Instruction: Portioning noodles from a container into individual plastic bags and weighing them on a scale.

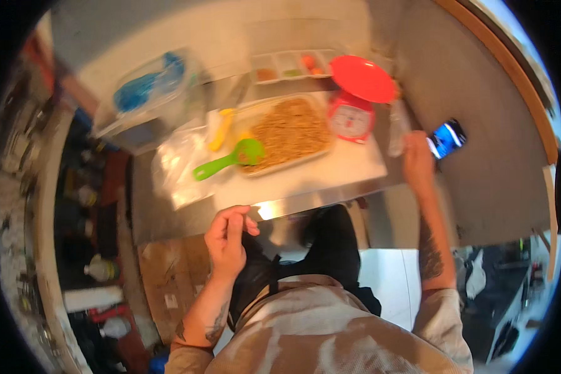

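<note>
My left hand (229, 240) hovers in front of the steel counter's near edge, fingers loosely curled and empty. To the right, my right hand (418, 156) is beside a lit phone (449, 139); blur hides whether the fingers grip it. Just left of that hand lies a clear plastic item (396, 128). Before me, a white tray (290, 169) of brown shredded or grainy food (292, 128) sits on a white board (304, 184). A green scoop (215, 167) rests over the tray's left corner. A red dial kitchen scale (352, 119) with a round red pan (362, 78) stands behind right.
Clear plastic bags (182, 163) and a yellow-handled utensil (222, 131) lie left of the tray. Behind them stands a clear bin (191, 93) holding blue plastic (145, 91). A divided white container (280, 61) holds small ingredients. A grey panel (486, 117) rises at right.
</note>
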`<state>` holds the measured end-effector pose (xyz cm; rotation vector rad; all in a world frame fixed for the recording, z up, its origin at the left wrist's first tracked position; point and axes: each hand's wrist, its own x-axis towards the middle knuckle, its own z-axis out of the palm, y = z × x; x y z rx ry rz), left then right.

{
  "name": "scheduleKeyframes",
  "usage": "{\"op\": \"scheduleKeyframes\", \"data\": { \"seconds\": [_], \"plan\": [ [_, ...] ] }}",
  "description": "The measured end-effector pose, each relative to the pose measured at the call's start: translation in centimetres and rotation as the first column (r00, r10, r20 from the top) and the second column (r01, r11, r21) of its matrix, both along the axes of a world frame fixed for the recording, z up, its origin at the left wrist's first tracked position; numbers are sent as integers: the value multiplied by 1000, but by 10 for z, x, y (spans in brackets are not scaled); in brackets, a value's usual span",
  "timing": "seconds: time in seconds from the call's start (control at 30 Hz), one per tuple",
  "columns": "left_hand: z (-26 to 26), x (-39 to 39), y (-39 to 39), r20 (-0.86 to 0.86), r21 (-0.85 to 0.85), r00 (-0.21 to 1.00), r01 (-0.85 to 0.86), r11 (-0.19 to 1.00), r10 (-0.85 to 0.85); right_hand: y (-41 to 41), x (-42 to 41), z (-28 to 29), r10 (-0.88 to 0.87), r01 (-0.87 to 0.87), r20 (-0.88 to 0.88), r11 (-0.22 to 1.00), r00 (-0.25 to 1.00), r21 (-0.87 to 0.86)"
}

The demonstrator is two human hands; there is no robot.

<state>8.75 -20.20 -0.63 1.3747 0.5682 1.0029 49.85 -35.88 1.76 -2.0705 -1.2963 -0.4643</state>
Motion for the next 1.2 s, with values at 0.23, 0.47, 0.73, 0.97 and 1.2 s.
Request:
{"op": "scheduleKeyframes", "data": {
  "seconds": [0.23,0.47,0.73,0.97,1.2],
  "plan": [
    [-2,-78,118,-196,406,856,-374,834,479,53,-79,-4,206,-183,-74,954,976,238],
    [-19,-80,202,-517,822,486,53,567,704,80,-297,69,845,-775,-529,284,-75,565],
    [4,-88,157,187,46,904,-398,916,384,66,-356,131,521,-263,-112,-227,-846,938],
    [13,-108,86,126,61,899,-429,901,420,113,-327,15,448,-556,-822,607,-351,569],
    [-13,-142,17,-123,11,934,-335,942,334,145,-346,-25,629,-478,-762,628,-152,614]
  ]
}}
